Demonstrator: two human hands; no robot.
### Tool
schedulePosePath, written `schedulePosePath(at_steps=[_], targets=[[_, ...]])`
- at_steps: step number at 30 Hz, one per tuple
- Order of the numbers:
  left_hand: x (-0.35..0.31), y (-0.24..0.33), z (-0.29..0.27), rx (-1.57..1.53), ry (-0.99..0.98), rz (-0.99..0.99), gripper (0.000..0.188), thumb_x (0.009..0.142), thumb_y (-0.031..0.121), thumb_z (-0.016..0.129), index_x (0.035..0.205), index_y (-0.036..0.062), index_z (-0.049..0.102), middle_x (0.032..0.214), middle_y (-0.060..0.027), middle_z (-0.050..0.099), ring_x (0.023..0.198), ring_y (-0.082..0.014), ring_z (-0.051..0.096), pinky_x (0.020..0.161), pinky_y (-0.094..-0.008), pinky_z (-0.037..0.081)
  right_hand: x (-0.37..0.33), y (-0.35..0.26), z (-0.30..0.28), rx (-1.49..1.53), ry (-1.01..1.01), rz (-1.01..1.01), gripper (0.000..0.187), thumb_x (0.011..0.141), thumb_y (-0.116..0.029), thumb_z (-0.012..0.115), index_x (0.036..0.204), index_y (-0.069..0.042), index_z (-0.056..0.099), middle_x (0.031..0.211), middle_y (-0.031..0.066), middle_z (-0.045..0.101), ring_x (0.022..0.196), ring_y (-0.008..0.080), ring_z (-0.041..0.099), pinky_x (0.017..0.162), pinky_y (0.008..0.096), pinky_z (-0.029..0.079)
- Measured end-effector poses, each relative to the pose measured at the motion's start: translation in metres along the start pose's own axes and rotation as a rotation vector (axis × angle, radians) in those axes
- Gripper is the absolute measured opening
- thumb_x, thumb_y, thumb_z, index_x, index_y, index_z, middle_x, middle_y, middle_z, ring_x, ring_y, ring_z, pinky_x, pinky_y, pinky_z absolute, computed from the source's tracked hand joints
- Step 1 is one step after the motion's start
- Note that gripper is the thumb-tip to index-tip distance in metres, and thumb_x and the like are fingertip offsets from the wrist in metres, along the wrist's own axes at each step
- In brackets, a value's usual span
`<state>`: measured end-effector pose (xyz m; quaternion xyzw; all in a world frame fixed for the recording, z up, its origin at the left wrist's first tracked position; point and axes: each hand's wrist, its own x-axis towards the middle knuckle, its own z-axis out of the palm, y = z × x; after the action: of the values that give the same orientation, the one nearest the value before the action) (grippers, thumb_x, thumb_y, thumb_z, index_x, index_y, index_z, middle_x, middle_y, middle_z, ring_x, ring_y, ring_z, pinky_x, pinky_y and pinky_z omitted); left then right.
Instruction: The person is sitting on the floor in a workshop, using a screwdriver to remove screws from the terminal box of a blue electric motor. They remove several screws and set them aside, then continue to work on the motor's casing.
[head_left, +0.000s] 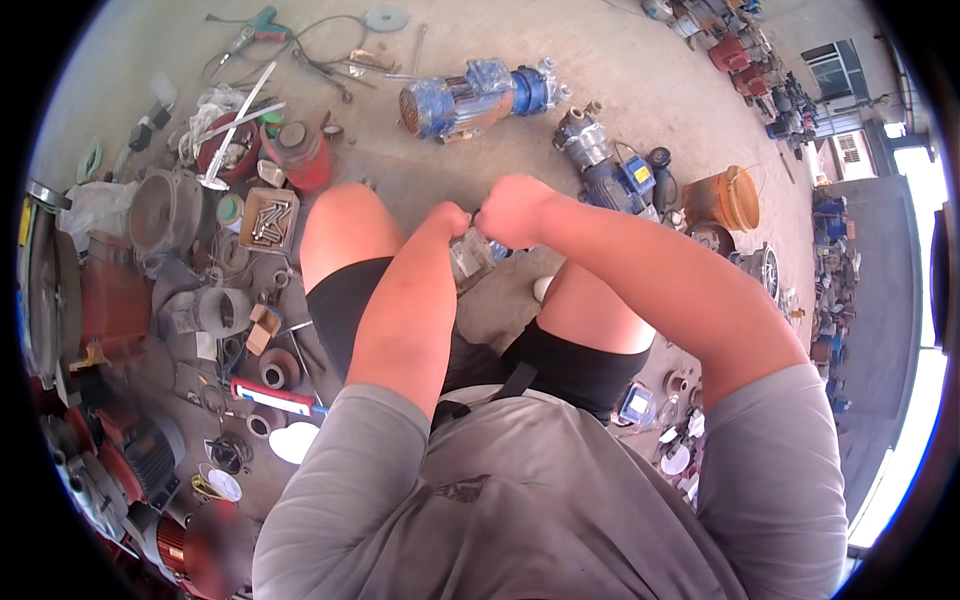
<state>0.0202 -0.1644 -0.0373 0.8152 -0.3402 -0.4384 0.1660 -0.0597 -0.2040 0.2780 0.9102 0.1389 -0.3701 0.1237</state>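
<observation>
Left hand [447, 220] and right hand [512, 208] both closed on a small grey metal part [470, 256], held between the knees. Blue motor pump [480, 95] lies on the concrete floor [600, 60] beyond the part; box of bolts [268, 220] to its left.

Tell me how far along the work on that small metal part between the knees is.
Done: nothing shows as finished; loose parts and tools lie spread on the floor, along with a box of bolts. In hand: the left hand and right hand both grip a small grey metal part between the knees. Left: the blue motor pump lies untouched; the part's own state is hidden by the hands.
</observation>
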Motion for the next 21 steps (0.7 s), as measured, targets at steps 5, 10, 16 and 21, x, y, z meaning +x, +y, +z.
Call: schedulePosePath(at_steps=[5,10,16,21], targets=[[-0.036,0.031,-0.022,-0.006,-0.032,-0.026,0.034,0.091,0.030,0.061,0.114,0.0089,0.076,0.130,-0.0169,0.068,0.117,-0.0371,0.067,0.099,-0.0449,0.054,0.022,0.015,0.038,0.365,-0.068,0.385,0.025,0.089,-0.019,0.060,0.100,-0.008,0.079,0.094,0.0149,0.077,0.089,0.0374,0.073,0.075,0.0469,0.059],[-0.029,0.008,-0.023,0.051,-0.009,0.052,0.034,0.088,0.021,0.058,0.112,0.0032,0.076,0.127,-0.0216,0.068,0.115,-0.0390,0.067,0.097,-0.0468,0.054,0.014,0.011,0.040,0.574,0.067,0.579,0.033,0.092,-0.024,0.058,0.111,-0.001,0.072,0.103,0.0189,0.076,0.094,0.0394,0.072,0.082,0.0503,0.057],[-0.011,0.011,-0.005,-0.328,0.017,-0.108,0.036,0.087,0.015,0.054,0.112,-0.0009,0.074,0.128,-0.0255,0.067,0.120,-0.0413,0.065,0.100,-0.0487,0.052,-0.015,-0.002,-0.001,0.098,0.020,0.038,0.024,0.091,-0.024,0.062,0.098,-0.002,0.071,0.096,0.0188,0.075,0.095,0.0369,0.073,0.081,0.0468,0.058],[-0.004,-0.008,-0.005,-0.379,-0.026,-0.156,0.036,0.088,0.016,0.054,0.113,0.0001,0.074,0.132,-0.0234,0.065,0.123,-0.0415,0.063,0.101,-0.0467,0.051,0.018,-0.007,-0.007,0.587,-0.217,0.443,0.018,0.088,-0.016,0.062,0.094,-0.003,0.074,0.091,0.0198,0.075,0.092,0.0361,0.074,0.080,0.0467,0.058]])
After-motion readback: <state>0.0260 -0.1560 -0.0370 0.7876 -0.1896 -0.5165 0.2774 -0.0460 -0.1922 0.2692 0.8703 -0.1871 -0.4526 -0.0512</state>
